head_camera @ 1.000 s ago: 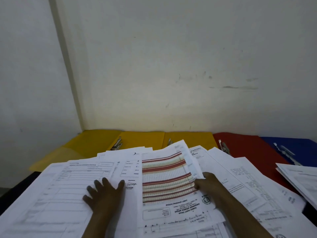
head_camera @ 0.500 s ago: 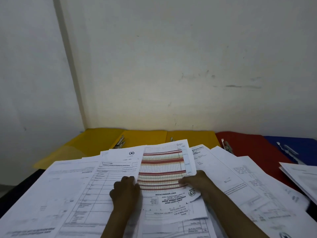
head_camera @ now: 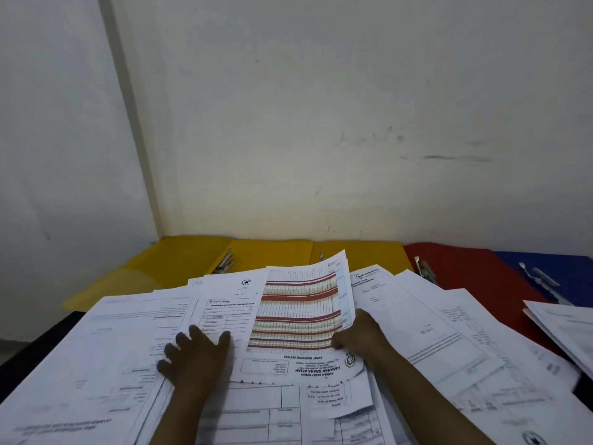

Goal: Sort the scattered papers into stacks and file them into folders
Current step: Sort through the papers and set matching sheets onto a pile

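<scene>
hands on the scattered papers [head_camera: 106,348]
i see the left hand [head_camera: 195,358] spread flat on white forms; the right hand [head_camera: 359,335] pinches the striped chart sheet [head_camera: 298,313] at its edge, before the yellow folders [head_camera: 272,255].

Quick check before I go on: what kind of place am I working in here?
Probably an office or records desk, perhaps a hospital's. Printed forms lie scattered over a dark table against a bare wall, a striped chart sheet reads "Early Warning System", and open yellow folders, a red folder and a blue folder line the back.
</scene>
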